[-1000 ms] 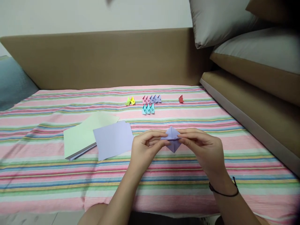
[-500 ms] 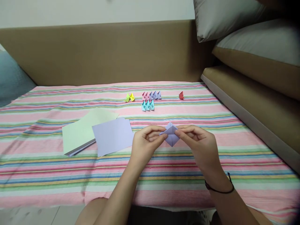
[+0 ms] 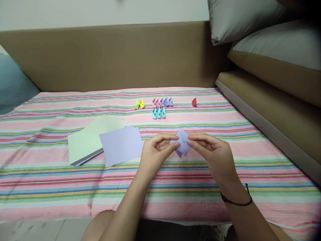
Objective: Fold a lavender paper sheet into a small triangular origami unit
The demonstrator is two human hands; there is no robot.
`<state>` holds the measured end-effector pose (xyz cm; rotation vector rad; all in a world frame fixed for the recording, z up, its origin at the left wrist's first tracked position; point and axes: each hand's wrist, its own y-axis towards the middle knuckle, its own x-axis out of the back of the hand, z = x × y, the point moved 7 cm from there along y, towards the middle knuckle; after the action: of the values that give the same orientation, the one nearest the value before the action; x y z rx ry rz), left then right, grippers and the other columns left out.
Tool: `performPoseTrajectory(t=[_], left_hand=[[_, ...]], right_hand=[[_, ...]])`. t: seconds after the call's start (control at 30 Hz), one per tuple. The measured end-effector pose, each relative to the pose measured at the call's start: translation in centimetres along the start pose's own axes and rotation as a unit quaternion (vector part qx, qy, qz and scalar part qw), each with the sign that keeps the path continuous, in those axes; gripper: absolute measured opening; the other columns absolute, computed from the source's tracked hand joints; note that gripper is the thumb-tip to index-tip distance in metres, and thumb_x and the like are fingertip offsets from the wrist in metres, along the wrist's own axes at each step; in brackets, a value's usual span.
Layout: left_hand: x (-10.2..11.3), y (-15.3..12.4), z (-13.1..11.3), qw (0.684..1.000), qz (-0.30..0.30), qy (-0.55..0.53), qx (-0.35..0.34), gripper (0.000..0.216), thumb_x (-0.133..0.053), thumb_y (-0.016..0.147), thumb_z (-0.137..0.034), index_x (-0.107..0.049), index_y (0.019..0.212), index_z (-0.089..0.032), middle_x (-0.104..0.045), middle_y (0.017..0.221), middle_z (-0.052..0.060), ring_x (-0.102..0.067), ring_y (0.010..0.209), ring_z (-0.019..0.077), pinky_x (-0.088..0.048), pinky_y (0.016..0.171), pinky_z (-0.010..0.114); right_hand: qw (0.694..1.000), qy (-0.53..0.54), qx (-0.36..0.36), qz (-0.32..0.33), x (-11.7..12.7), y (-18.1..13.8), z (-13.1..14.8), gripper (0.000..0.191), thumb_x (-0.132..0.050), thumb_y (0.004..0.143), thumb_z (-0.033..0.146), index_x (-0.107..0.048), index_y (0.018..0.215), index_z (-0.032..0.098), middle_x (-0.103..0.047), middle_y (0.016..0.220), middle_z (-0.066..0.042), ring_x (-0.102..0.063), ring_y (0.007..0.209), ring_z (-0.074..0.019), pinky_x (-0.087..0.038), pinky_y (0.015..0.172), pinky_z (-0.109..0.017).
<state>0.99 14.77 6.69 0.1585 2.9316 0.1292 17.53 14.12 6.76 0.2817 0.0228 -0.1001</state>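
A small piece of folded lilac origami paper [image 3: 184, 147] is held up between my two hands, roughly diamond-shaped with crease lines and a loose lower point. My left hand [image 3: 157, 149] pinches its left corner between thumb and fingers. On the opposite corner, my right hand [image 3: 213, 147] grips it the same way, a dark cord bracelet round that wrist. Left of my left hand lie lilac paper sheets [image 3: 121, 147], beside and partly over a stack of pale green paper [image 3: 87, 140].
Farther back stand small folded paper pieces: yellow ones [image 3: 141, 104], pink and lilac ones [image 3: 166, 102], light blue ones [image 3: 158, 113] and a red one [image 3: 194, 102]. A striped cloth [image 3: 190, 180] covers the seat. Cushions [image 3: 271, 57] are piled at the right.
The folded lilac paper has gone from an opened, pocket-like shape to a flatter diamond facing me, with a flap point now hanging below. Both hands keep their pinch in nearly the same place.
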Motion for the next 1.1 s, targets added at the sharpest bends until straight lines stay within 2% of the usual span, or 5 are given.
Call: performPoseTrajectory(t=[0.13,0.37,0.5,0.7,1.1], left_hand=[[-0.5,-0.1,0.1,1.000,0.028,0.001,0.008,0.031,-0.075,0.069,-0.019,-0.065,0.098,-0.017,-0.071,0.089,0.005,-0.067,0.065,0.0138,-0.056,0.063,0.025],[-1.0,-0.3,-0.6,0.998,0.054,-0.024,-0.003,0.029,-0.069,0.075,-0.020,-0.064,0.103,-0.017,-0.066,0.110,0.008,-0.068,0.084,0.0178,-0.056,0.076,0.030],[-0.9,-0.2,0.0,0.999,0.033,0.001,0.014,0.023,-0.069,0.074,-0.021,-0.064,0.096,-0.016,-0.070,0.083,0.004,-0.066,0.068,0.0137,-0.053,0.066,0.024],[0.2,-0.1,0.9,0.997,-0.036,0.046,0.048,0.014,-0.068,0.071,-0.021,-0.063,0.083,-0.016,-0.050,0.046,-0.007,-0.054,0.047,0.0082,-0.045,0.053,0.020],[-0.4,-0.2,1.8,0.992,-0.008,-0.070,0.103,0.027,-0.063,0.077,-0.035,-0.068,0.094,-0.014,-0.066,0.080,0.003,-0.063,0.074,0.0130,-0.055,0.074,0.029]], right_hand=[[0.999,-0.010,0.016,-0.026,0.3,-0.1,0.2,0.011,-0.073,0.072,0.022,-0.073,0.083,0.023,-0.073,0.090,-0.003,-0.069,0.088,-0.0206,-0.058,0.082,-0.036],[0.996,0.059,-0.063,-0.015,0.2,0.0,-1.1,0.012,-0.070,0.077,0.031,-0.075,0.085,0.024,-0.073,0.100,-0.003,-0.067,0.096,-0.0213,-0.057,0.082,-0.035],[0.991,0.088,-0.105,0.001,-0.2,-0.1,-1.5,0.018,-0.070,0.076,0.036,-0.076,0.087,0.023,-0.073,0.099,-0.004,-0.067,0.097,-0.0219,-0.056,0.087,-0.037],[0.986,0.089,-0.122,0.070,-1.2,-0.4,-1.6,0.022,-0.066,0.080,0.040,-0.076,0.089,0.023,-0.074,0.096,-0.004,-0.068,0.093,-0.0205,-0.056,0.087,-0.036],[0.996,0.010,-0.082,0.022,-0.4,-0.1,-1.8,0.020,-0.078,0.066,0.027,-0.074,0.085,0.021,-0.075,0.091,-0.005,-0.070,0.090,-0.0242,-0.058,0.084,-0.040]])
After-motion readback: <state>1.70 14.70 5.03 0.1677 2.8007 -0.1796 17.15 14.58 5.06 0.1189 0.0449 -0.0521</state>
